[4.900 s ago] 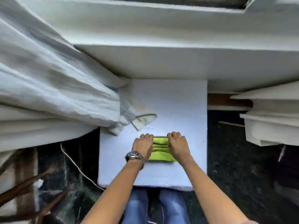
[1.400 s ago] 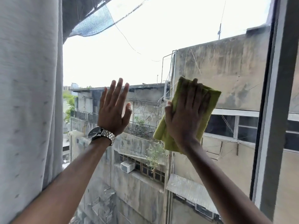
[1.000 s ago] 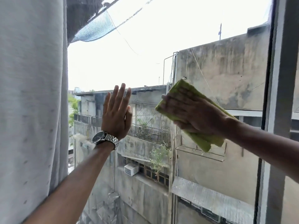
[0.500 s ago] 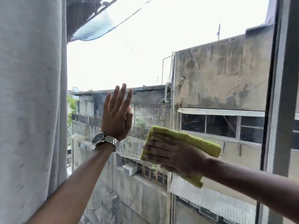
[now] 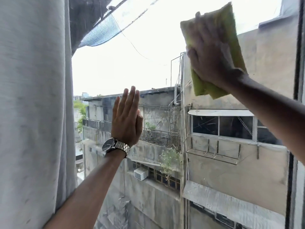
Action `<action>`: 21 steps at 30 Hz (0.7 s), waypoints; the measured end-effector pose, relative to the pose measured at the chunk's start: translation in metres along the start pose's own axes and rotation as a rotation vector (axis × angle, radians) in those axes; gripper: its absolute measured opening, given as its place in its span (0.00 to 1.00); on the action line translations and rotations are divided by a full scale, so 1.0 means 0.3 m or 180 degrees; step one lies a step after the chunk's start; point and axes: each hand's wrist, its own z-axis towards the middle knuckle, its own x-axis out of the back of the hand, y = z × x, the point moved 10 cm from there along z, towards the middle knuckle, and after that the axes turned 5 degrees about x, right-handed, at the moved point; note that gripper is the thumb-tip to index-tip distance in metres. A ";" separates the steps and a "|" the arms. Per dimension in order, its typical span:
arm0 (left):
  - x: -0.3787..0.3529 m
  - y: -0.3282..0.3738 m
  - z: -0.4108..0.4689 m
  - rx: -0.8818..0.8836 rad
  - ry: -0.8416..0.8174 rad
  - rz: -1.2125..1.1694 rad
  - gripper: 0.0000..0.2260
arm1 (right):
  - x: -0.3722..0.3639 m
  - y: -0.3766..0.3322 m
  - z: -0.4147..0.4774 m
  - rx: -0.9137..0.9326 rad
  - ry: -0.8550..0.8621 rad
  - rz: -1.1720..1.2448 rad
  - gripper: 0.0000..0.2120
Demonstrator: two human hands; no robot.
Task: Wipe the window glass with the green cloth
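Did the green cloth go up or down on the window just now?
Yes, up. The green cloth under the right hand rose from beside the neighbouring building's window to well above it, against the sky.

Folded green cloth (image 5: 234, 38) flat against upper right window glass (image 5: 132, 71)

Bare forearms, a silver link-band wristwatch (image 5: 115, 146) with seemingly dark dial

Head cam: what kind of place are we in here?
Probably an upper-floor room in a dense city block, seen from indoors. A grey fabric curtain hangs at the left, clear window glass fills the view, and beyond it stand weathered concrete buildings with a white air-conditioner box below eye level.
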 end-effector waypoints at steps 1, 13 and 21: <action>-0.006 0.000 -0.004 -0.0004 -0.0059 0.0016 0.26 | -0.072 -0.132 -0.103 0.0568 -0.0231 -0.0141 0.28; -0.010 -0.011 -0.001 -0.0031 -0.0109 0.0013 0.27 | -0.226 -0.441 -0.516 0.3101 -0.1240 -0.0285 0.24; -0.009 -0.009 0.000 -0.0021 -0.0059 0.0062 0.27 | -0.150 -0.362 -0.204 0.1119 -0.0349 -0.0592 0.28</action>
